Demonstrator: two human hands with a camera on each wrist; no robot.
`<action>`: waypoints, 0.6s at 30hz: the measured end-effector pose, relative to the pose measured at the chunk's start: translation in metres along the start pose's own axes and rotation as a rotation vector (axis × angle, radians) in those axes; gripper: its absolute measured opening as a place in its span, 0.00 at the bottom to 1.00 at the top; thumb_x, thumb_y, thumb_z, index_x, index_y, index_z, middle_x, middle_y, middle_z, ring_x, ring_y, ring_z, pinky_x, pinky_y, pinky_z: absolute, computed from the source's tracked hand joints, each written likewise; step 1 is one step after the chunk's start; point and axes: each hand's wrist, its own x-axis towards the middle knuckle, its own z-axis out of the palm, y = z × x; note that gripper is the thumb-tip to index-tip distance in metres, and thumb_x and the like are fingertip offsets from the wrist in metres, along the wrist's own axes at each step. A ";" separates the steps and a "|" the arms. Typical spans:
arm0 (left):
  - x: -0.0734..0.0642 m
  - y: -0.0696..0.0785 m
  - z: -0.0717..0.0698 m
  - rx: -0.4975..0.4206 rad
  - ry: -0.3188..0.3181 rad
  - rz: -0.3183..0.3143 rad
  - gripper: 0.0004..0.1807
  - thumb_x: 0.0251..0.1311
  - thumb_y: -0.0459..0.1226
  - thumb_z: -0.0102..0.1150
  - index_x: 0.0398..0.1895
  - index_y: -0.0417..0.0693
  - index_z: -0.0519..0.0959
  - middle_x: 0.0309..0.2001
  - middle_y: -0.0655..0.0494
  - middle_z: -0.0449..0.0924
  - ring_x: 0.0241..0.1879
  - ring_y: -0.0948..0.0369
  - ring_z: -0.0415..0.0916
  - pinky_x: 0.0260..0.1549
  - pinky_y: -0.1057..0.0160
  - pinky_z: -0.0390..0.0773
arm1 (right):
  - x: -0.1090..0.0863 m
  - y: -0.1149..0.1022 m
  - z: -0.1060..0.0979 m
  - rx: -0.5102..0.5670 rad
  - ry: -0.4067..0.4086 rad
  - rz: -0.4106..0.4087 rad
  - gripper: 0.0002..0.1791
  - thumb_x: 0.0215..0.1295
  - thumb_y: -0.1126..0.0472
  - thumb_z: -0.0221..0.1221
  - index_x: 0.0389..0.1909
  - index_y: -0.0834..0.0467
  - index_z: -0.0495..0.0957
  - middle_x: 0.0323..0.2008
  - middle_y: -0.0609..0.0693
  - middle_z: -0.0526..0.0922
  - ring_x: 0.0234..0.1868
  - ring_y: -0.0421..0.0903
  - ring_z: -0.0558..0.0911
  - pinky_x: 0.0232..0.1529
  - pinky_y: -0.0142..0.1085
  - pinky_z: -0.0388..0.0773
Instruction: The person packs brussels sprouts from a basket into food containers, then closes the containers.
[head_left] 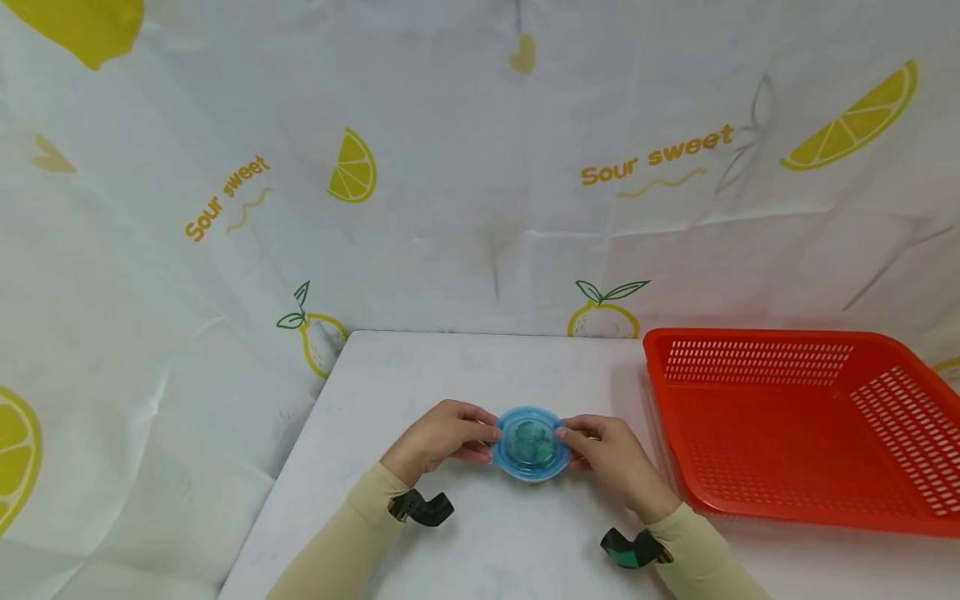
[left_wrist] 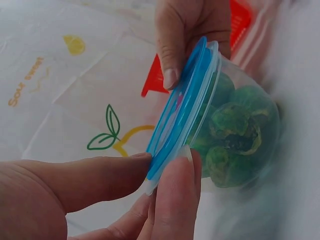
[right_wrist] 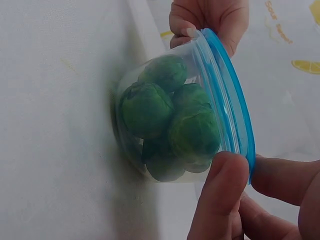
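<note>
A small clear plastic bowl (right_wrist: 132,155) with a blue-rimmed lid (head_left: 531,417) stands on the white table. Several Brussels sprouts (right_wrist: 147,110) show through its side. My left hand (head_left: 453,435) pinches the rim on the left, thumb on the lid and fingers beneath the bowl's lip. From the right, my right hand (head_left: 611,454) pinches the opposite edge the same way. In the left wrist view the lid (left_wrist: 177,115) lies over the bowl's rim; whether it is sealed all round I cannot tell.
A red plastic basket (head_left: 795,442) with slotted walls stands on the table (head_left: 450,533) at the right, close to my right forearm. Behind the table hangs a white sheet (head_left: 450,250) printed with lemons. Each wrist carries a black camera mount.
</note>
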 end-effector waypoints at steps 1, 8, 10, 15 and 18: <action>0.000 0.000 0.000 -0.002 0.000 0.002 0.19 0.70 0.36 0.70 0.59 0.35 0.84 0.39 0.49 0.88 0.31 0.63 0.88 0.36 0.64 0.92 | 0.000 0.000 0.000 0.005 0.000 0.003 0.21 0.79 0.54 0.64 0.63 0.64 0.84 0.50 0.56 0.87 0.38 0.48 0.85 0.43 0.34 0.91; 0.003 -0.003 0.004 -0.023 -0.004 -0.011 0.20 0.68 0.36 0.70 0.60 0.36 0.82 0.39 0.51 0.86 0.31 0.62 0.86 0.35 0.65 0.91 | 0.001 0.001 0.001 0.041 0.001 0.006 0.20 0.79 0.56 0.64 0.61 0.65 0.84 0.48 0.56 0.88 0.38 0.47 0.84 0.41 0.33 0.90; 0.003 -0.004 0.004 -0.027 -0.003 -0.012 0.20 0.68 0.36 0.70 0.60 0.36 0.82 0.38 0.51 0.86 0.31 0.62 0.86 0.35 0.65 0.91 | 0.002 0.002 0.002 0.047 -0.001 0.002 0.20 0.79 0.56 0.64 0.61 0.66 0.84 0.48 0.57 0.88 0.38 0.47 0.84 0.41 0.33 0.90; 0.003 -0.006 0.005 -0.024 0.002 -0.001 0.19 0.67 0.36 0.69 0.59 0.37 0.83 0.38 0.51 0.86 0.31 0.62 0.86 0.34 0.65 0.92 | 0.003 0.004 0.003 0.054 0.004 0.008 0.18 0.79 0.57 0.64 0.60 0.65 0.85 0.46 0.56 0.87 0.38 0.48 0.83 0.40 0.31 0.88; 0.004 -0.005 0.005 -0.026 0.002 0.002 0.19 0.67 0.35 0.70 0.58 0.37 0.83 0.38 0.51 0.86 0.31 0.62 0.87 0.34 0.65 0.92 | 0.004 0.005 0.002 0.061 -0.002 -0.009 0.18 0.79 0.58 0.63 0.60 0.65 0.84 0.45 0.55 0.87 0.37 0.48 0.83 0.38 0.31 0.87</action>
